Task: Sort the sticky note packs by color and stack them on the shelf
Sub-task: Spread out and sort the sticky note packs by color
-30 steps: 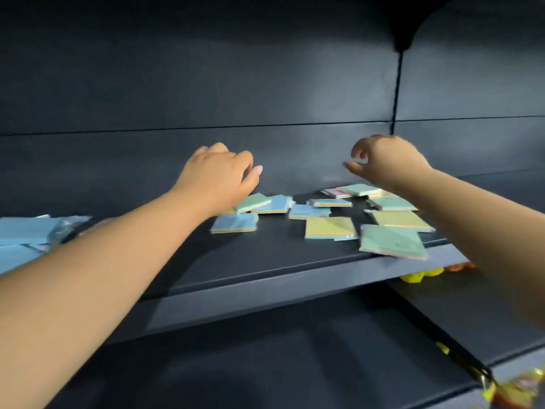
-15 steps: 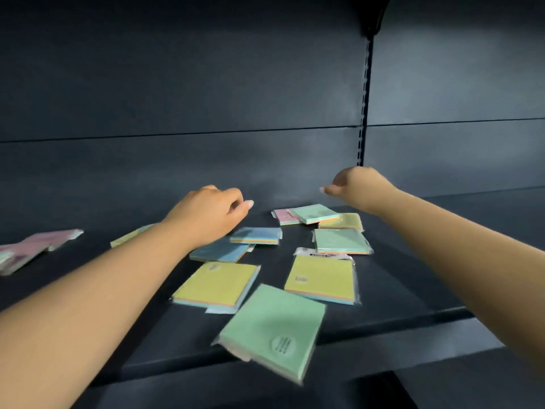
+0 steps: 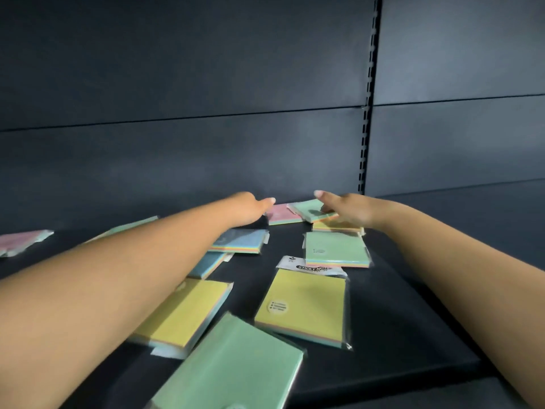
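Two hands reach over flat, film-wrapped square packs (image 3: 303,307): left hand (image 3: 250,209) outstretched, right hand (image 3: 345,209) grip unclear.

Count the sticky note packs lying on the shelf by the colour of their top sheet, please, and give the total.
Green packs: 4, one half hidden behind the left arm
Yellow packs: 3
Blue packs: 2
Pink packs: 2
Total: 11
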`<state>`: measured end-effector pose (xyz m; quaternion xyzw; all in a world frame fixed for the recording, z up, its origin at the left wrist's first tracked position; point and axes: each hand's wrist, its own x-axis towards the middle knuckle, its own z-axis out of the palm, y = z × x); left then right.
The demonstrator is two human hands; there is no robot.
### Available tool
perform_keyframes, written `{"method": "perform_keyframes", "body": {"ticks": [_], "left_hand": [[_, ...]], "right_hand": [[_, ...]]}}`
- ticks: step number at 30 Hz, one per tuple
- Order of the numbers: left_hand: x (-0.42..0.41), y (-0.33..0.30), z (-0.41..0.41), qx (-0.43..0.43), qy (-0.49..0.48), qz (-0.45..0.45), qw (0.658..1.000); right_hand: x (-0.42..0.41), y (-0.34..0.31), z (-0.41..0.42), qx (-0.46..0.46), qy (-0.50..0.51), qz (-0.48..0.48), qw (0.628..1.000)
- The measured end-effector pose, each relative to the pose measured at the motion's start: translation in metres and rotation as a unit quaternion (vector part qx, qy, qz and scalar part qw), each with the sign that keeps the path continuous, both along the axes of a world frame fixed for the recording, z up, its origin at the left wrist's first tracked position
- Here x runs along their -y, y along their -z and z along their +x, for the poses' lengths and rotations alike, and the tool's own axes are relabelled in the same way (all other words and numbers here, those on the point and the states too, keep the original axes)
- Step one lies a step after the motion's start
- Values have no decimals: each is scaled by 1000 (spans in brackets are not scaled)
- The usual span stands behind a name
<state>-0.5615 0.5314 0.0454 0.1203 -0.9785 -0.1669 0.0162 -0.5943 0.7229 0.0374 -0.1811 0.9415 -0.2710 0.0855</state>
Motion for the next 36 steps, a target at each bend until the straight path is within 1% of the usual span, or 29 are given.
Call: {"method": "perform_keyframes", "body": {"ticks": [4, 5, 7, 8, 9, 12, 14, 17, 20, 23, 25, 27, 29, 30, 32, 34, 36], "left_hand": [[-18, 7, -24, 47, -28, 19, 998], [-19, 10, -29, 63, -42, 13, 997], [-20, 16, -35, 88, -55, -39, 994], [-20, 17, -39, 89, -52, -51, 993], [-20, 17, -43, 83, -46, -40, 995], [-20, 13, -49, 79, -41, 23, 996], [-16, 14, -51, 72, -52, 87, 992], [-14, 16, -50, 30, -75, 189, 979], [-10, 11, -46, -12, -102, 313, 944], [2, -8, -39, -121, -123, 394, 903], [12, -21, -25, -213, -127, 412, 877], [25, -34, -3, -291, -128, 457, 830], [40, -47, 28, -330, -113, 512, 785], [45, -52, 43, -340, -110, 527, 771], [55, -58, 77, -363, -119, 539, 751], [63, -57, 108, -380, -130, 543, 738], [69, -57, 135, -388, -128, 540, 736]], "right_hand": [[-4, 1, -7, -11, 42, -4, 999], [-4, 1, -8, -11, 47, -5, 999], [-5, 1, -9, -18, 45, 0, 999], [-5, 0, -8, -23, 44, 7, 999], [-4, -1, -8, -33, 47, 13, 998], [-4, -3, -12, -79, 75, 14, 994], [-6, -4, -16, -106, 96, 7, 990], [-8, -4, -16, -127, 114, -3, 985], [-3, -3, -14, -129, 115, -6, 985], [0, -7, -10, -143, 110, -34, 983], [0, -10, -7, -153, 106, -50, 981], [0, -12, -1, -162, 97, -69, 979], [4, -13, 6, -169, 76, -100, 978], [7, -14, 12, -166, 64, -126, 976], [20, -18, 30, -134, 22, -196, 971], [35, -23, 54, -99, -31, -259, 960], [51, -30, 78, -103, -74, -272, 954]]}}
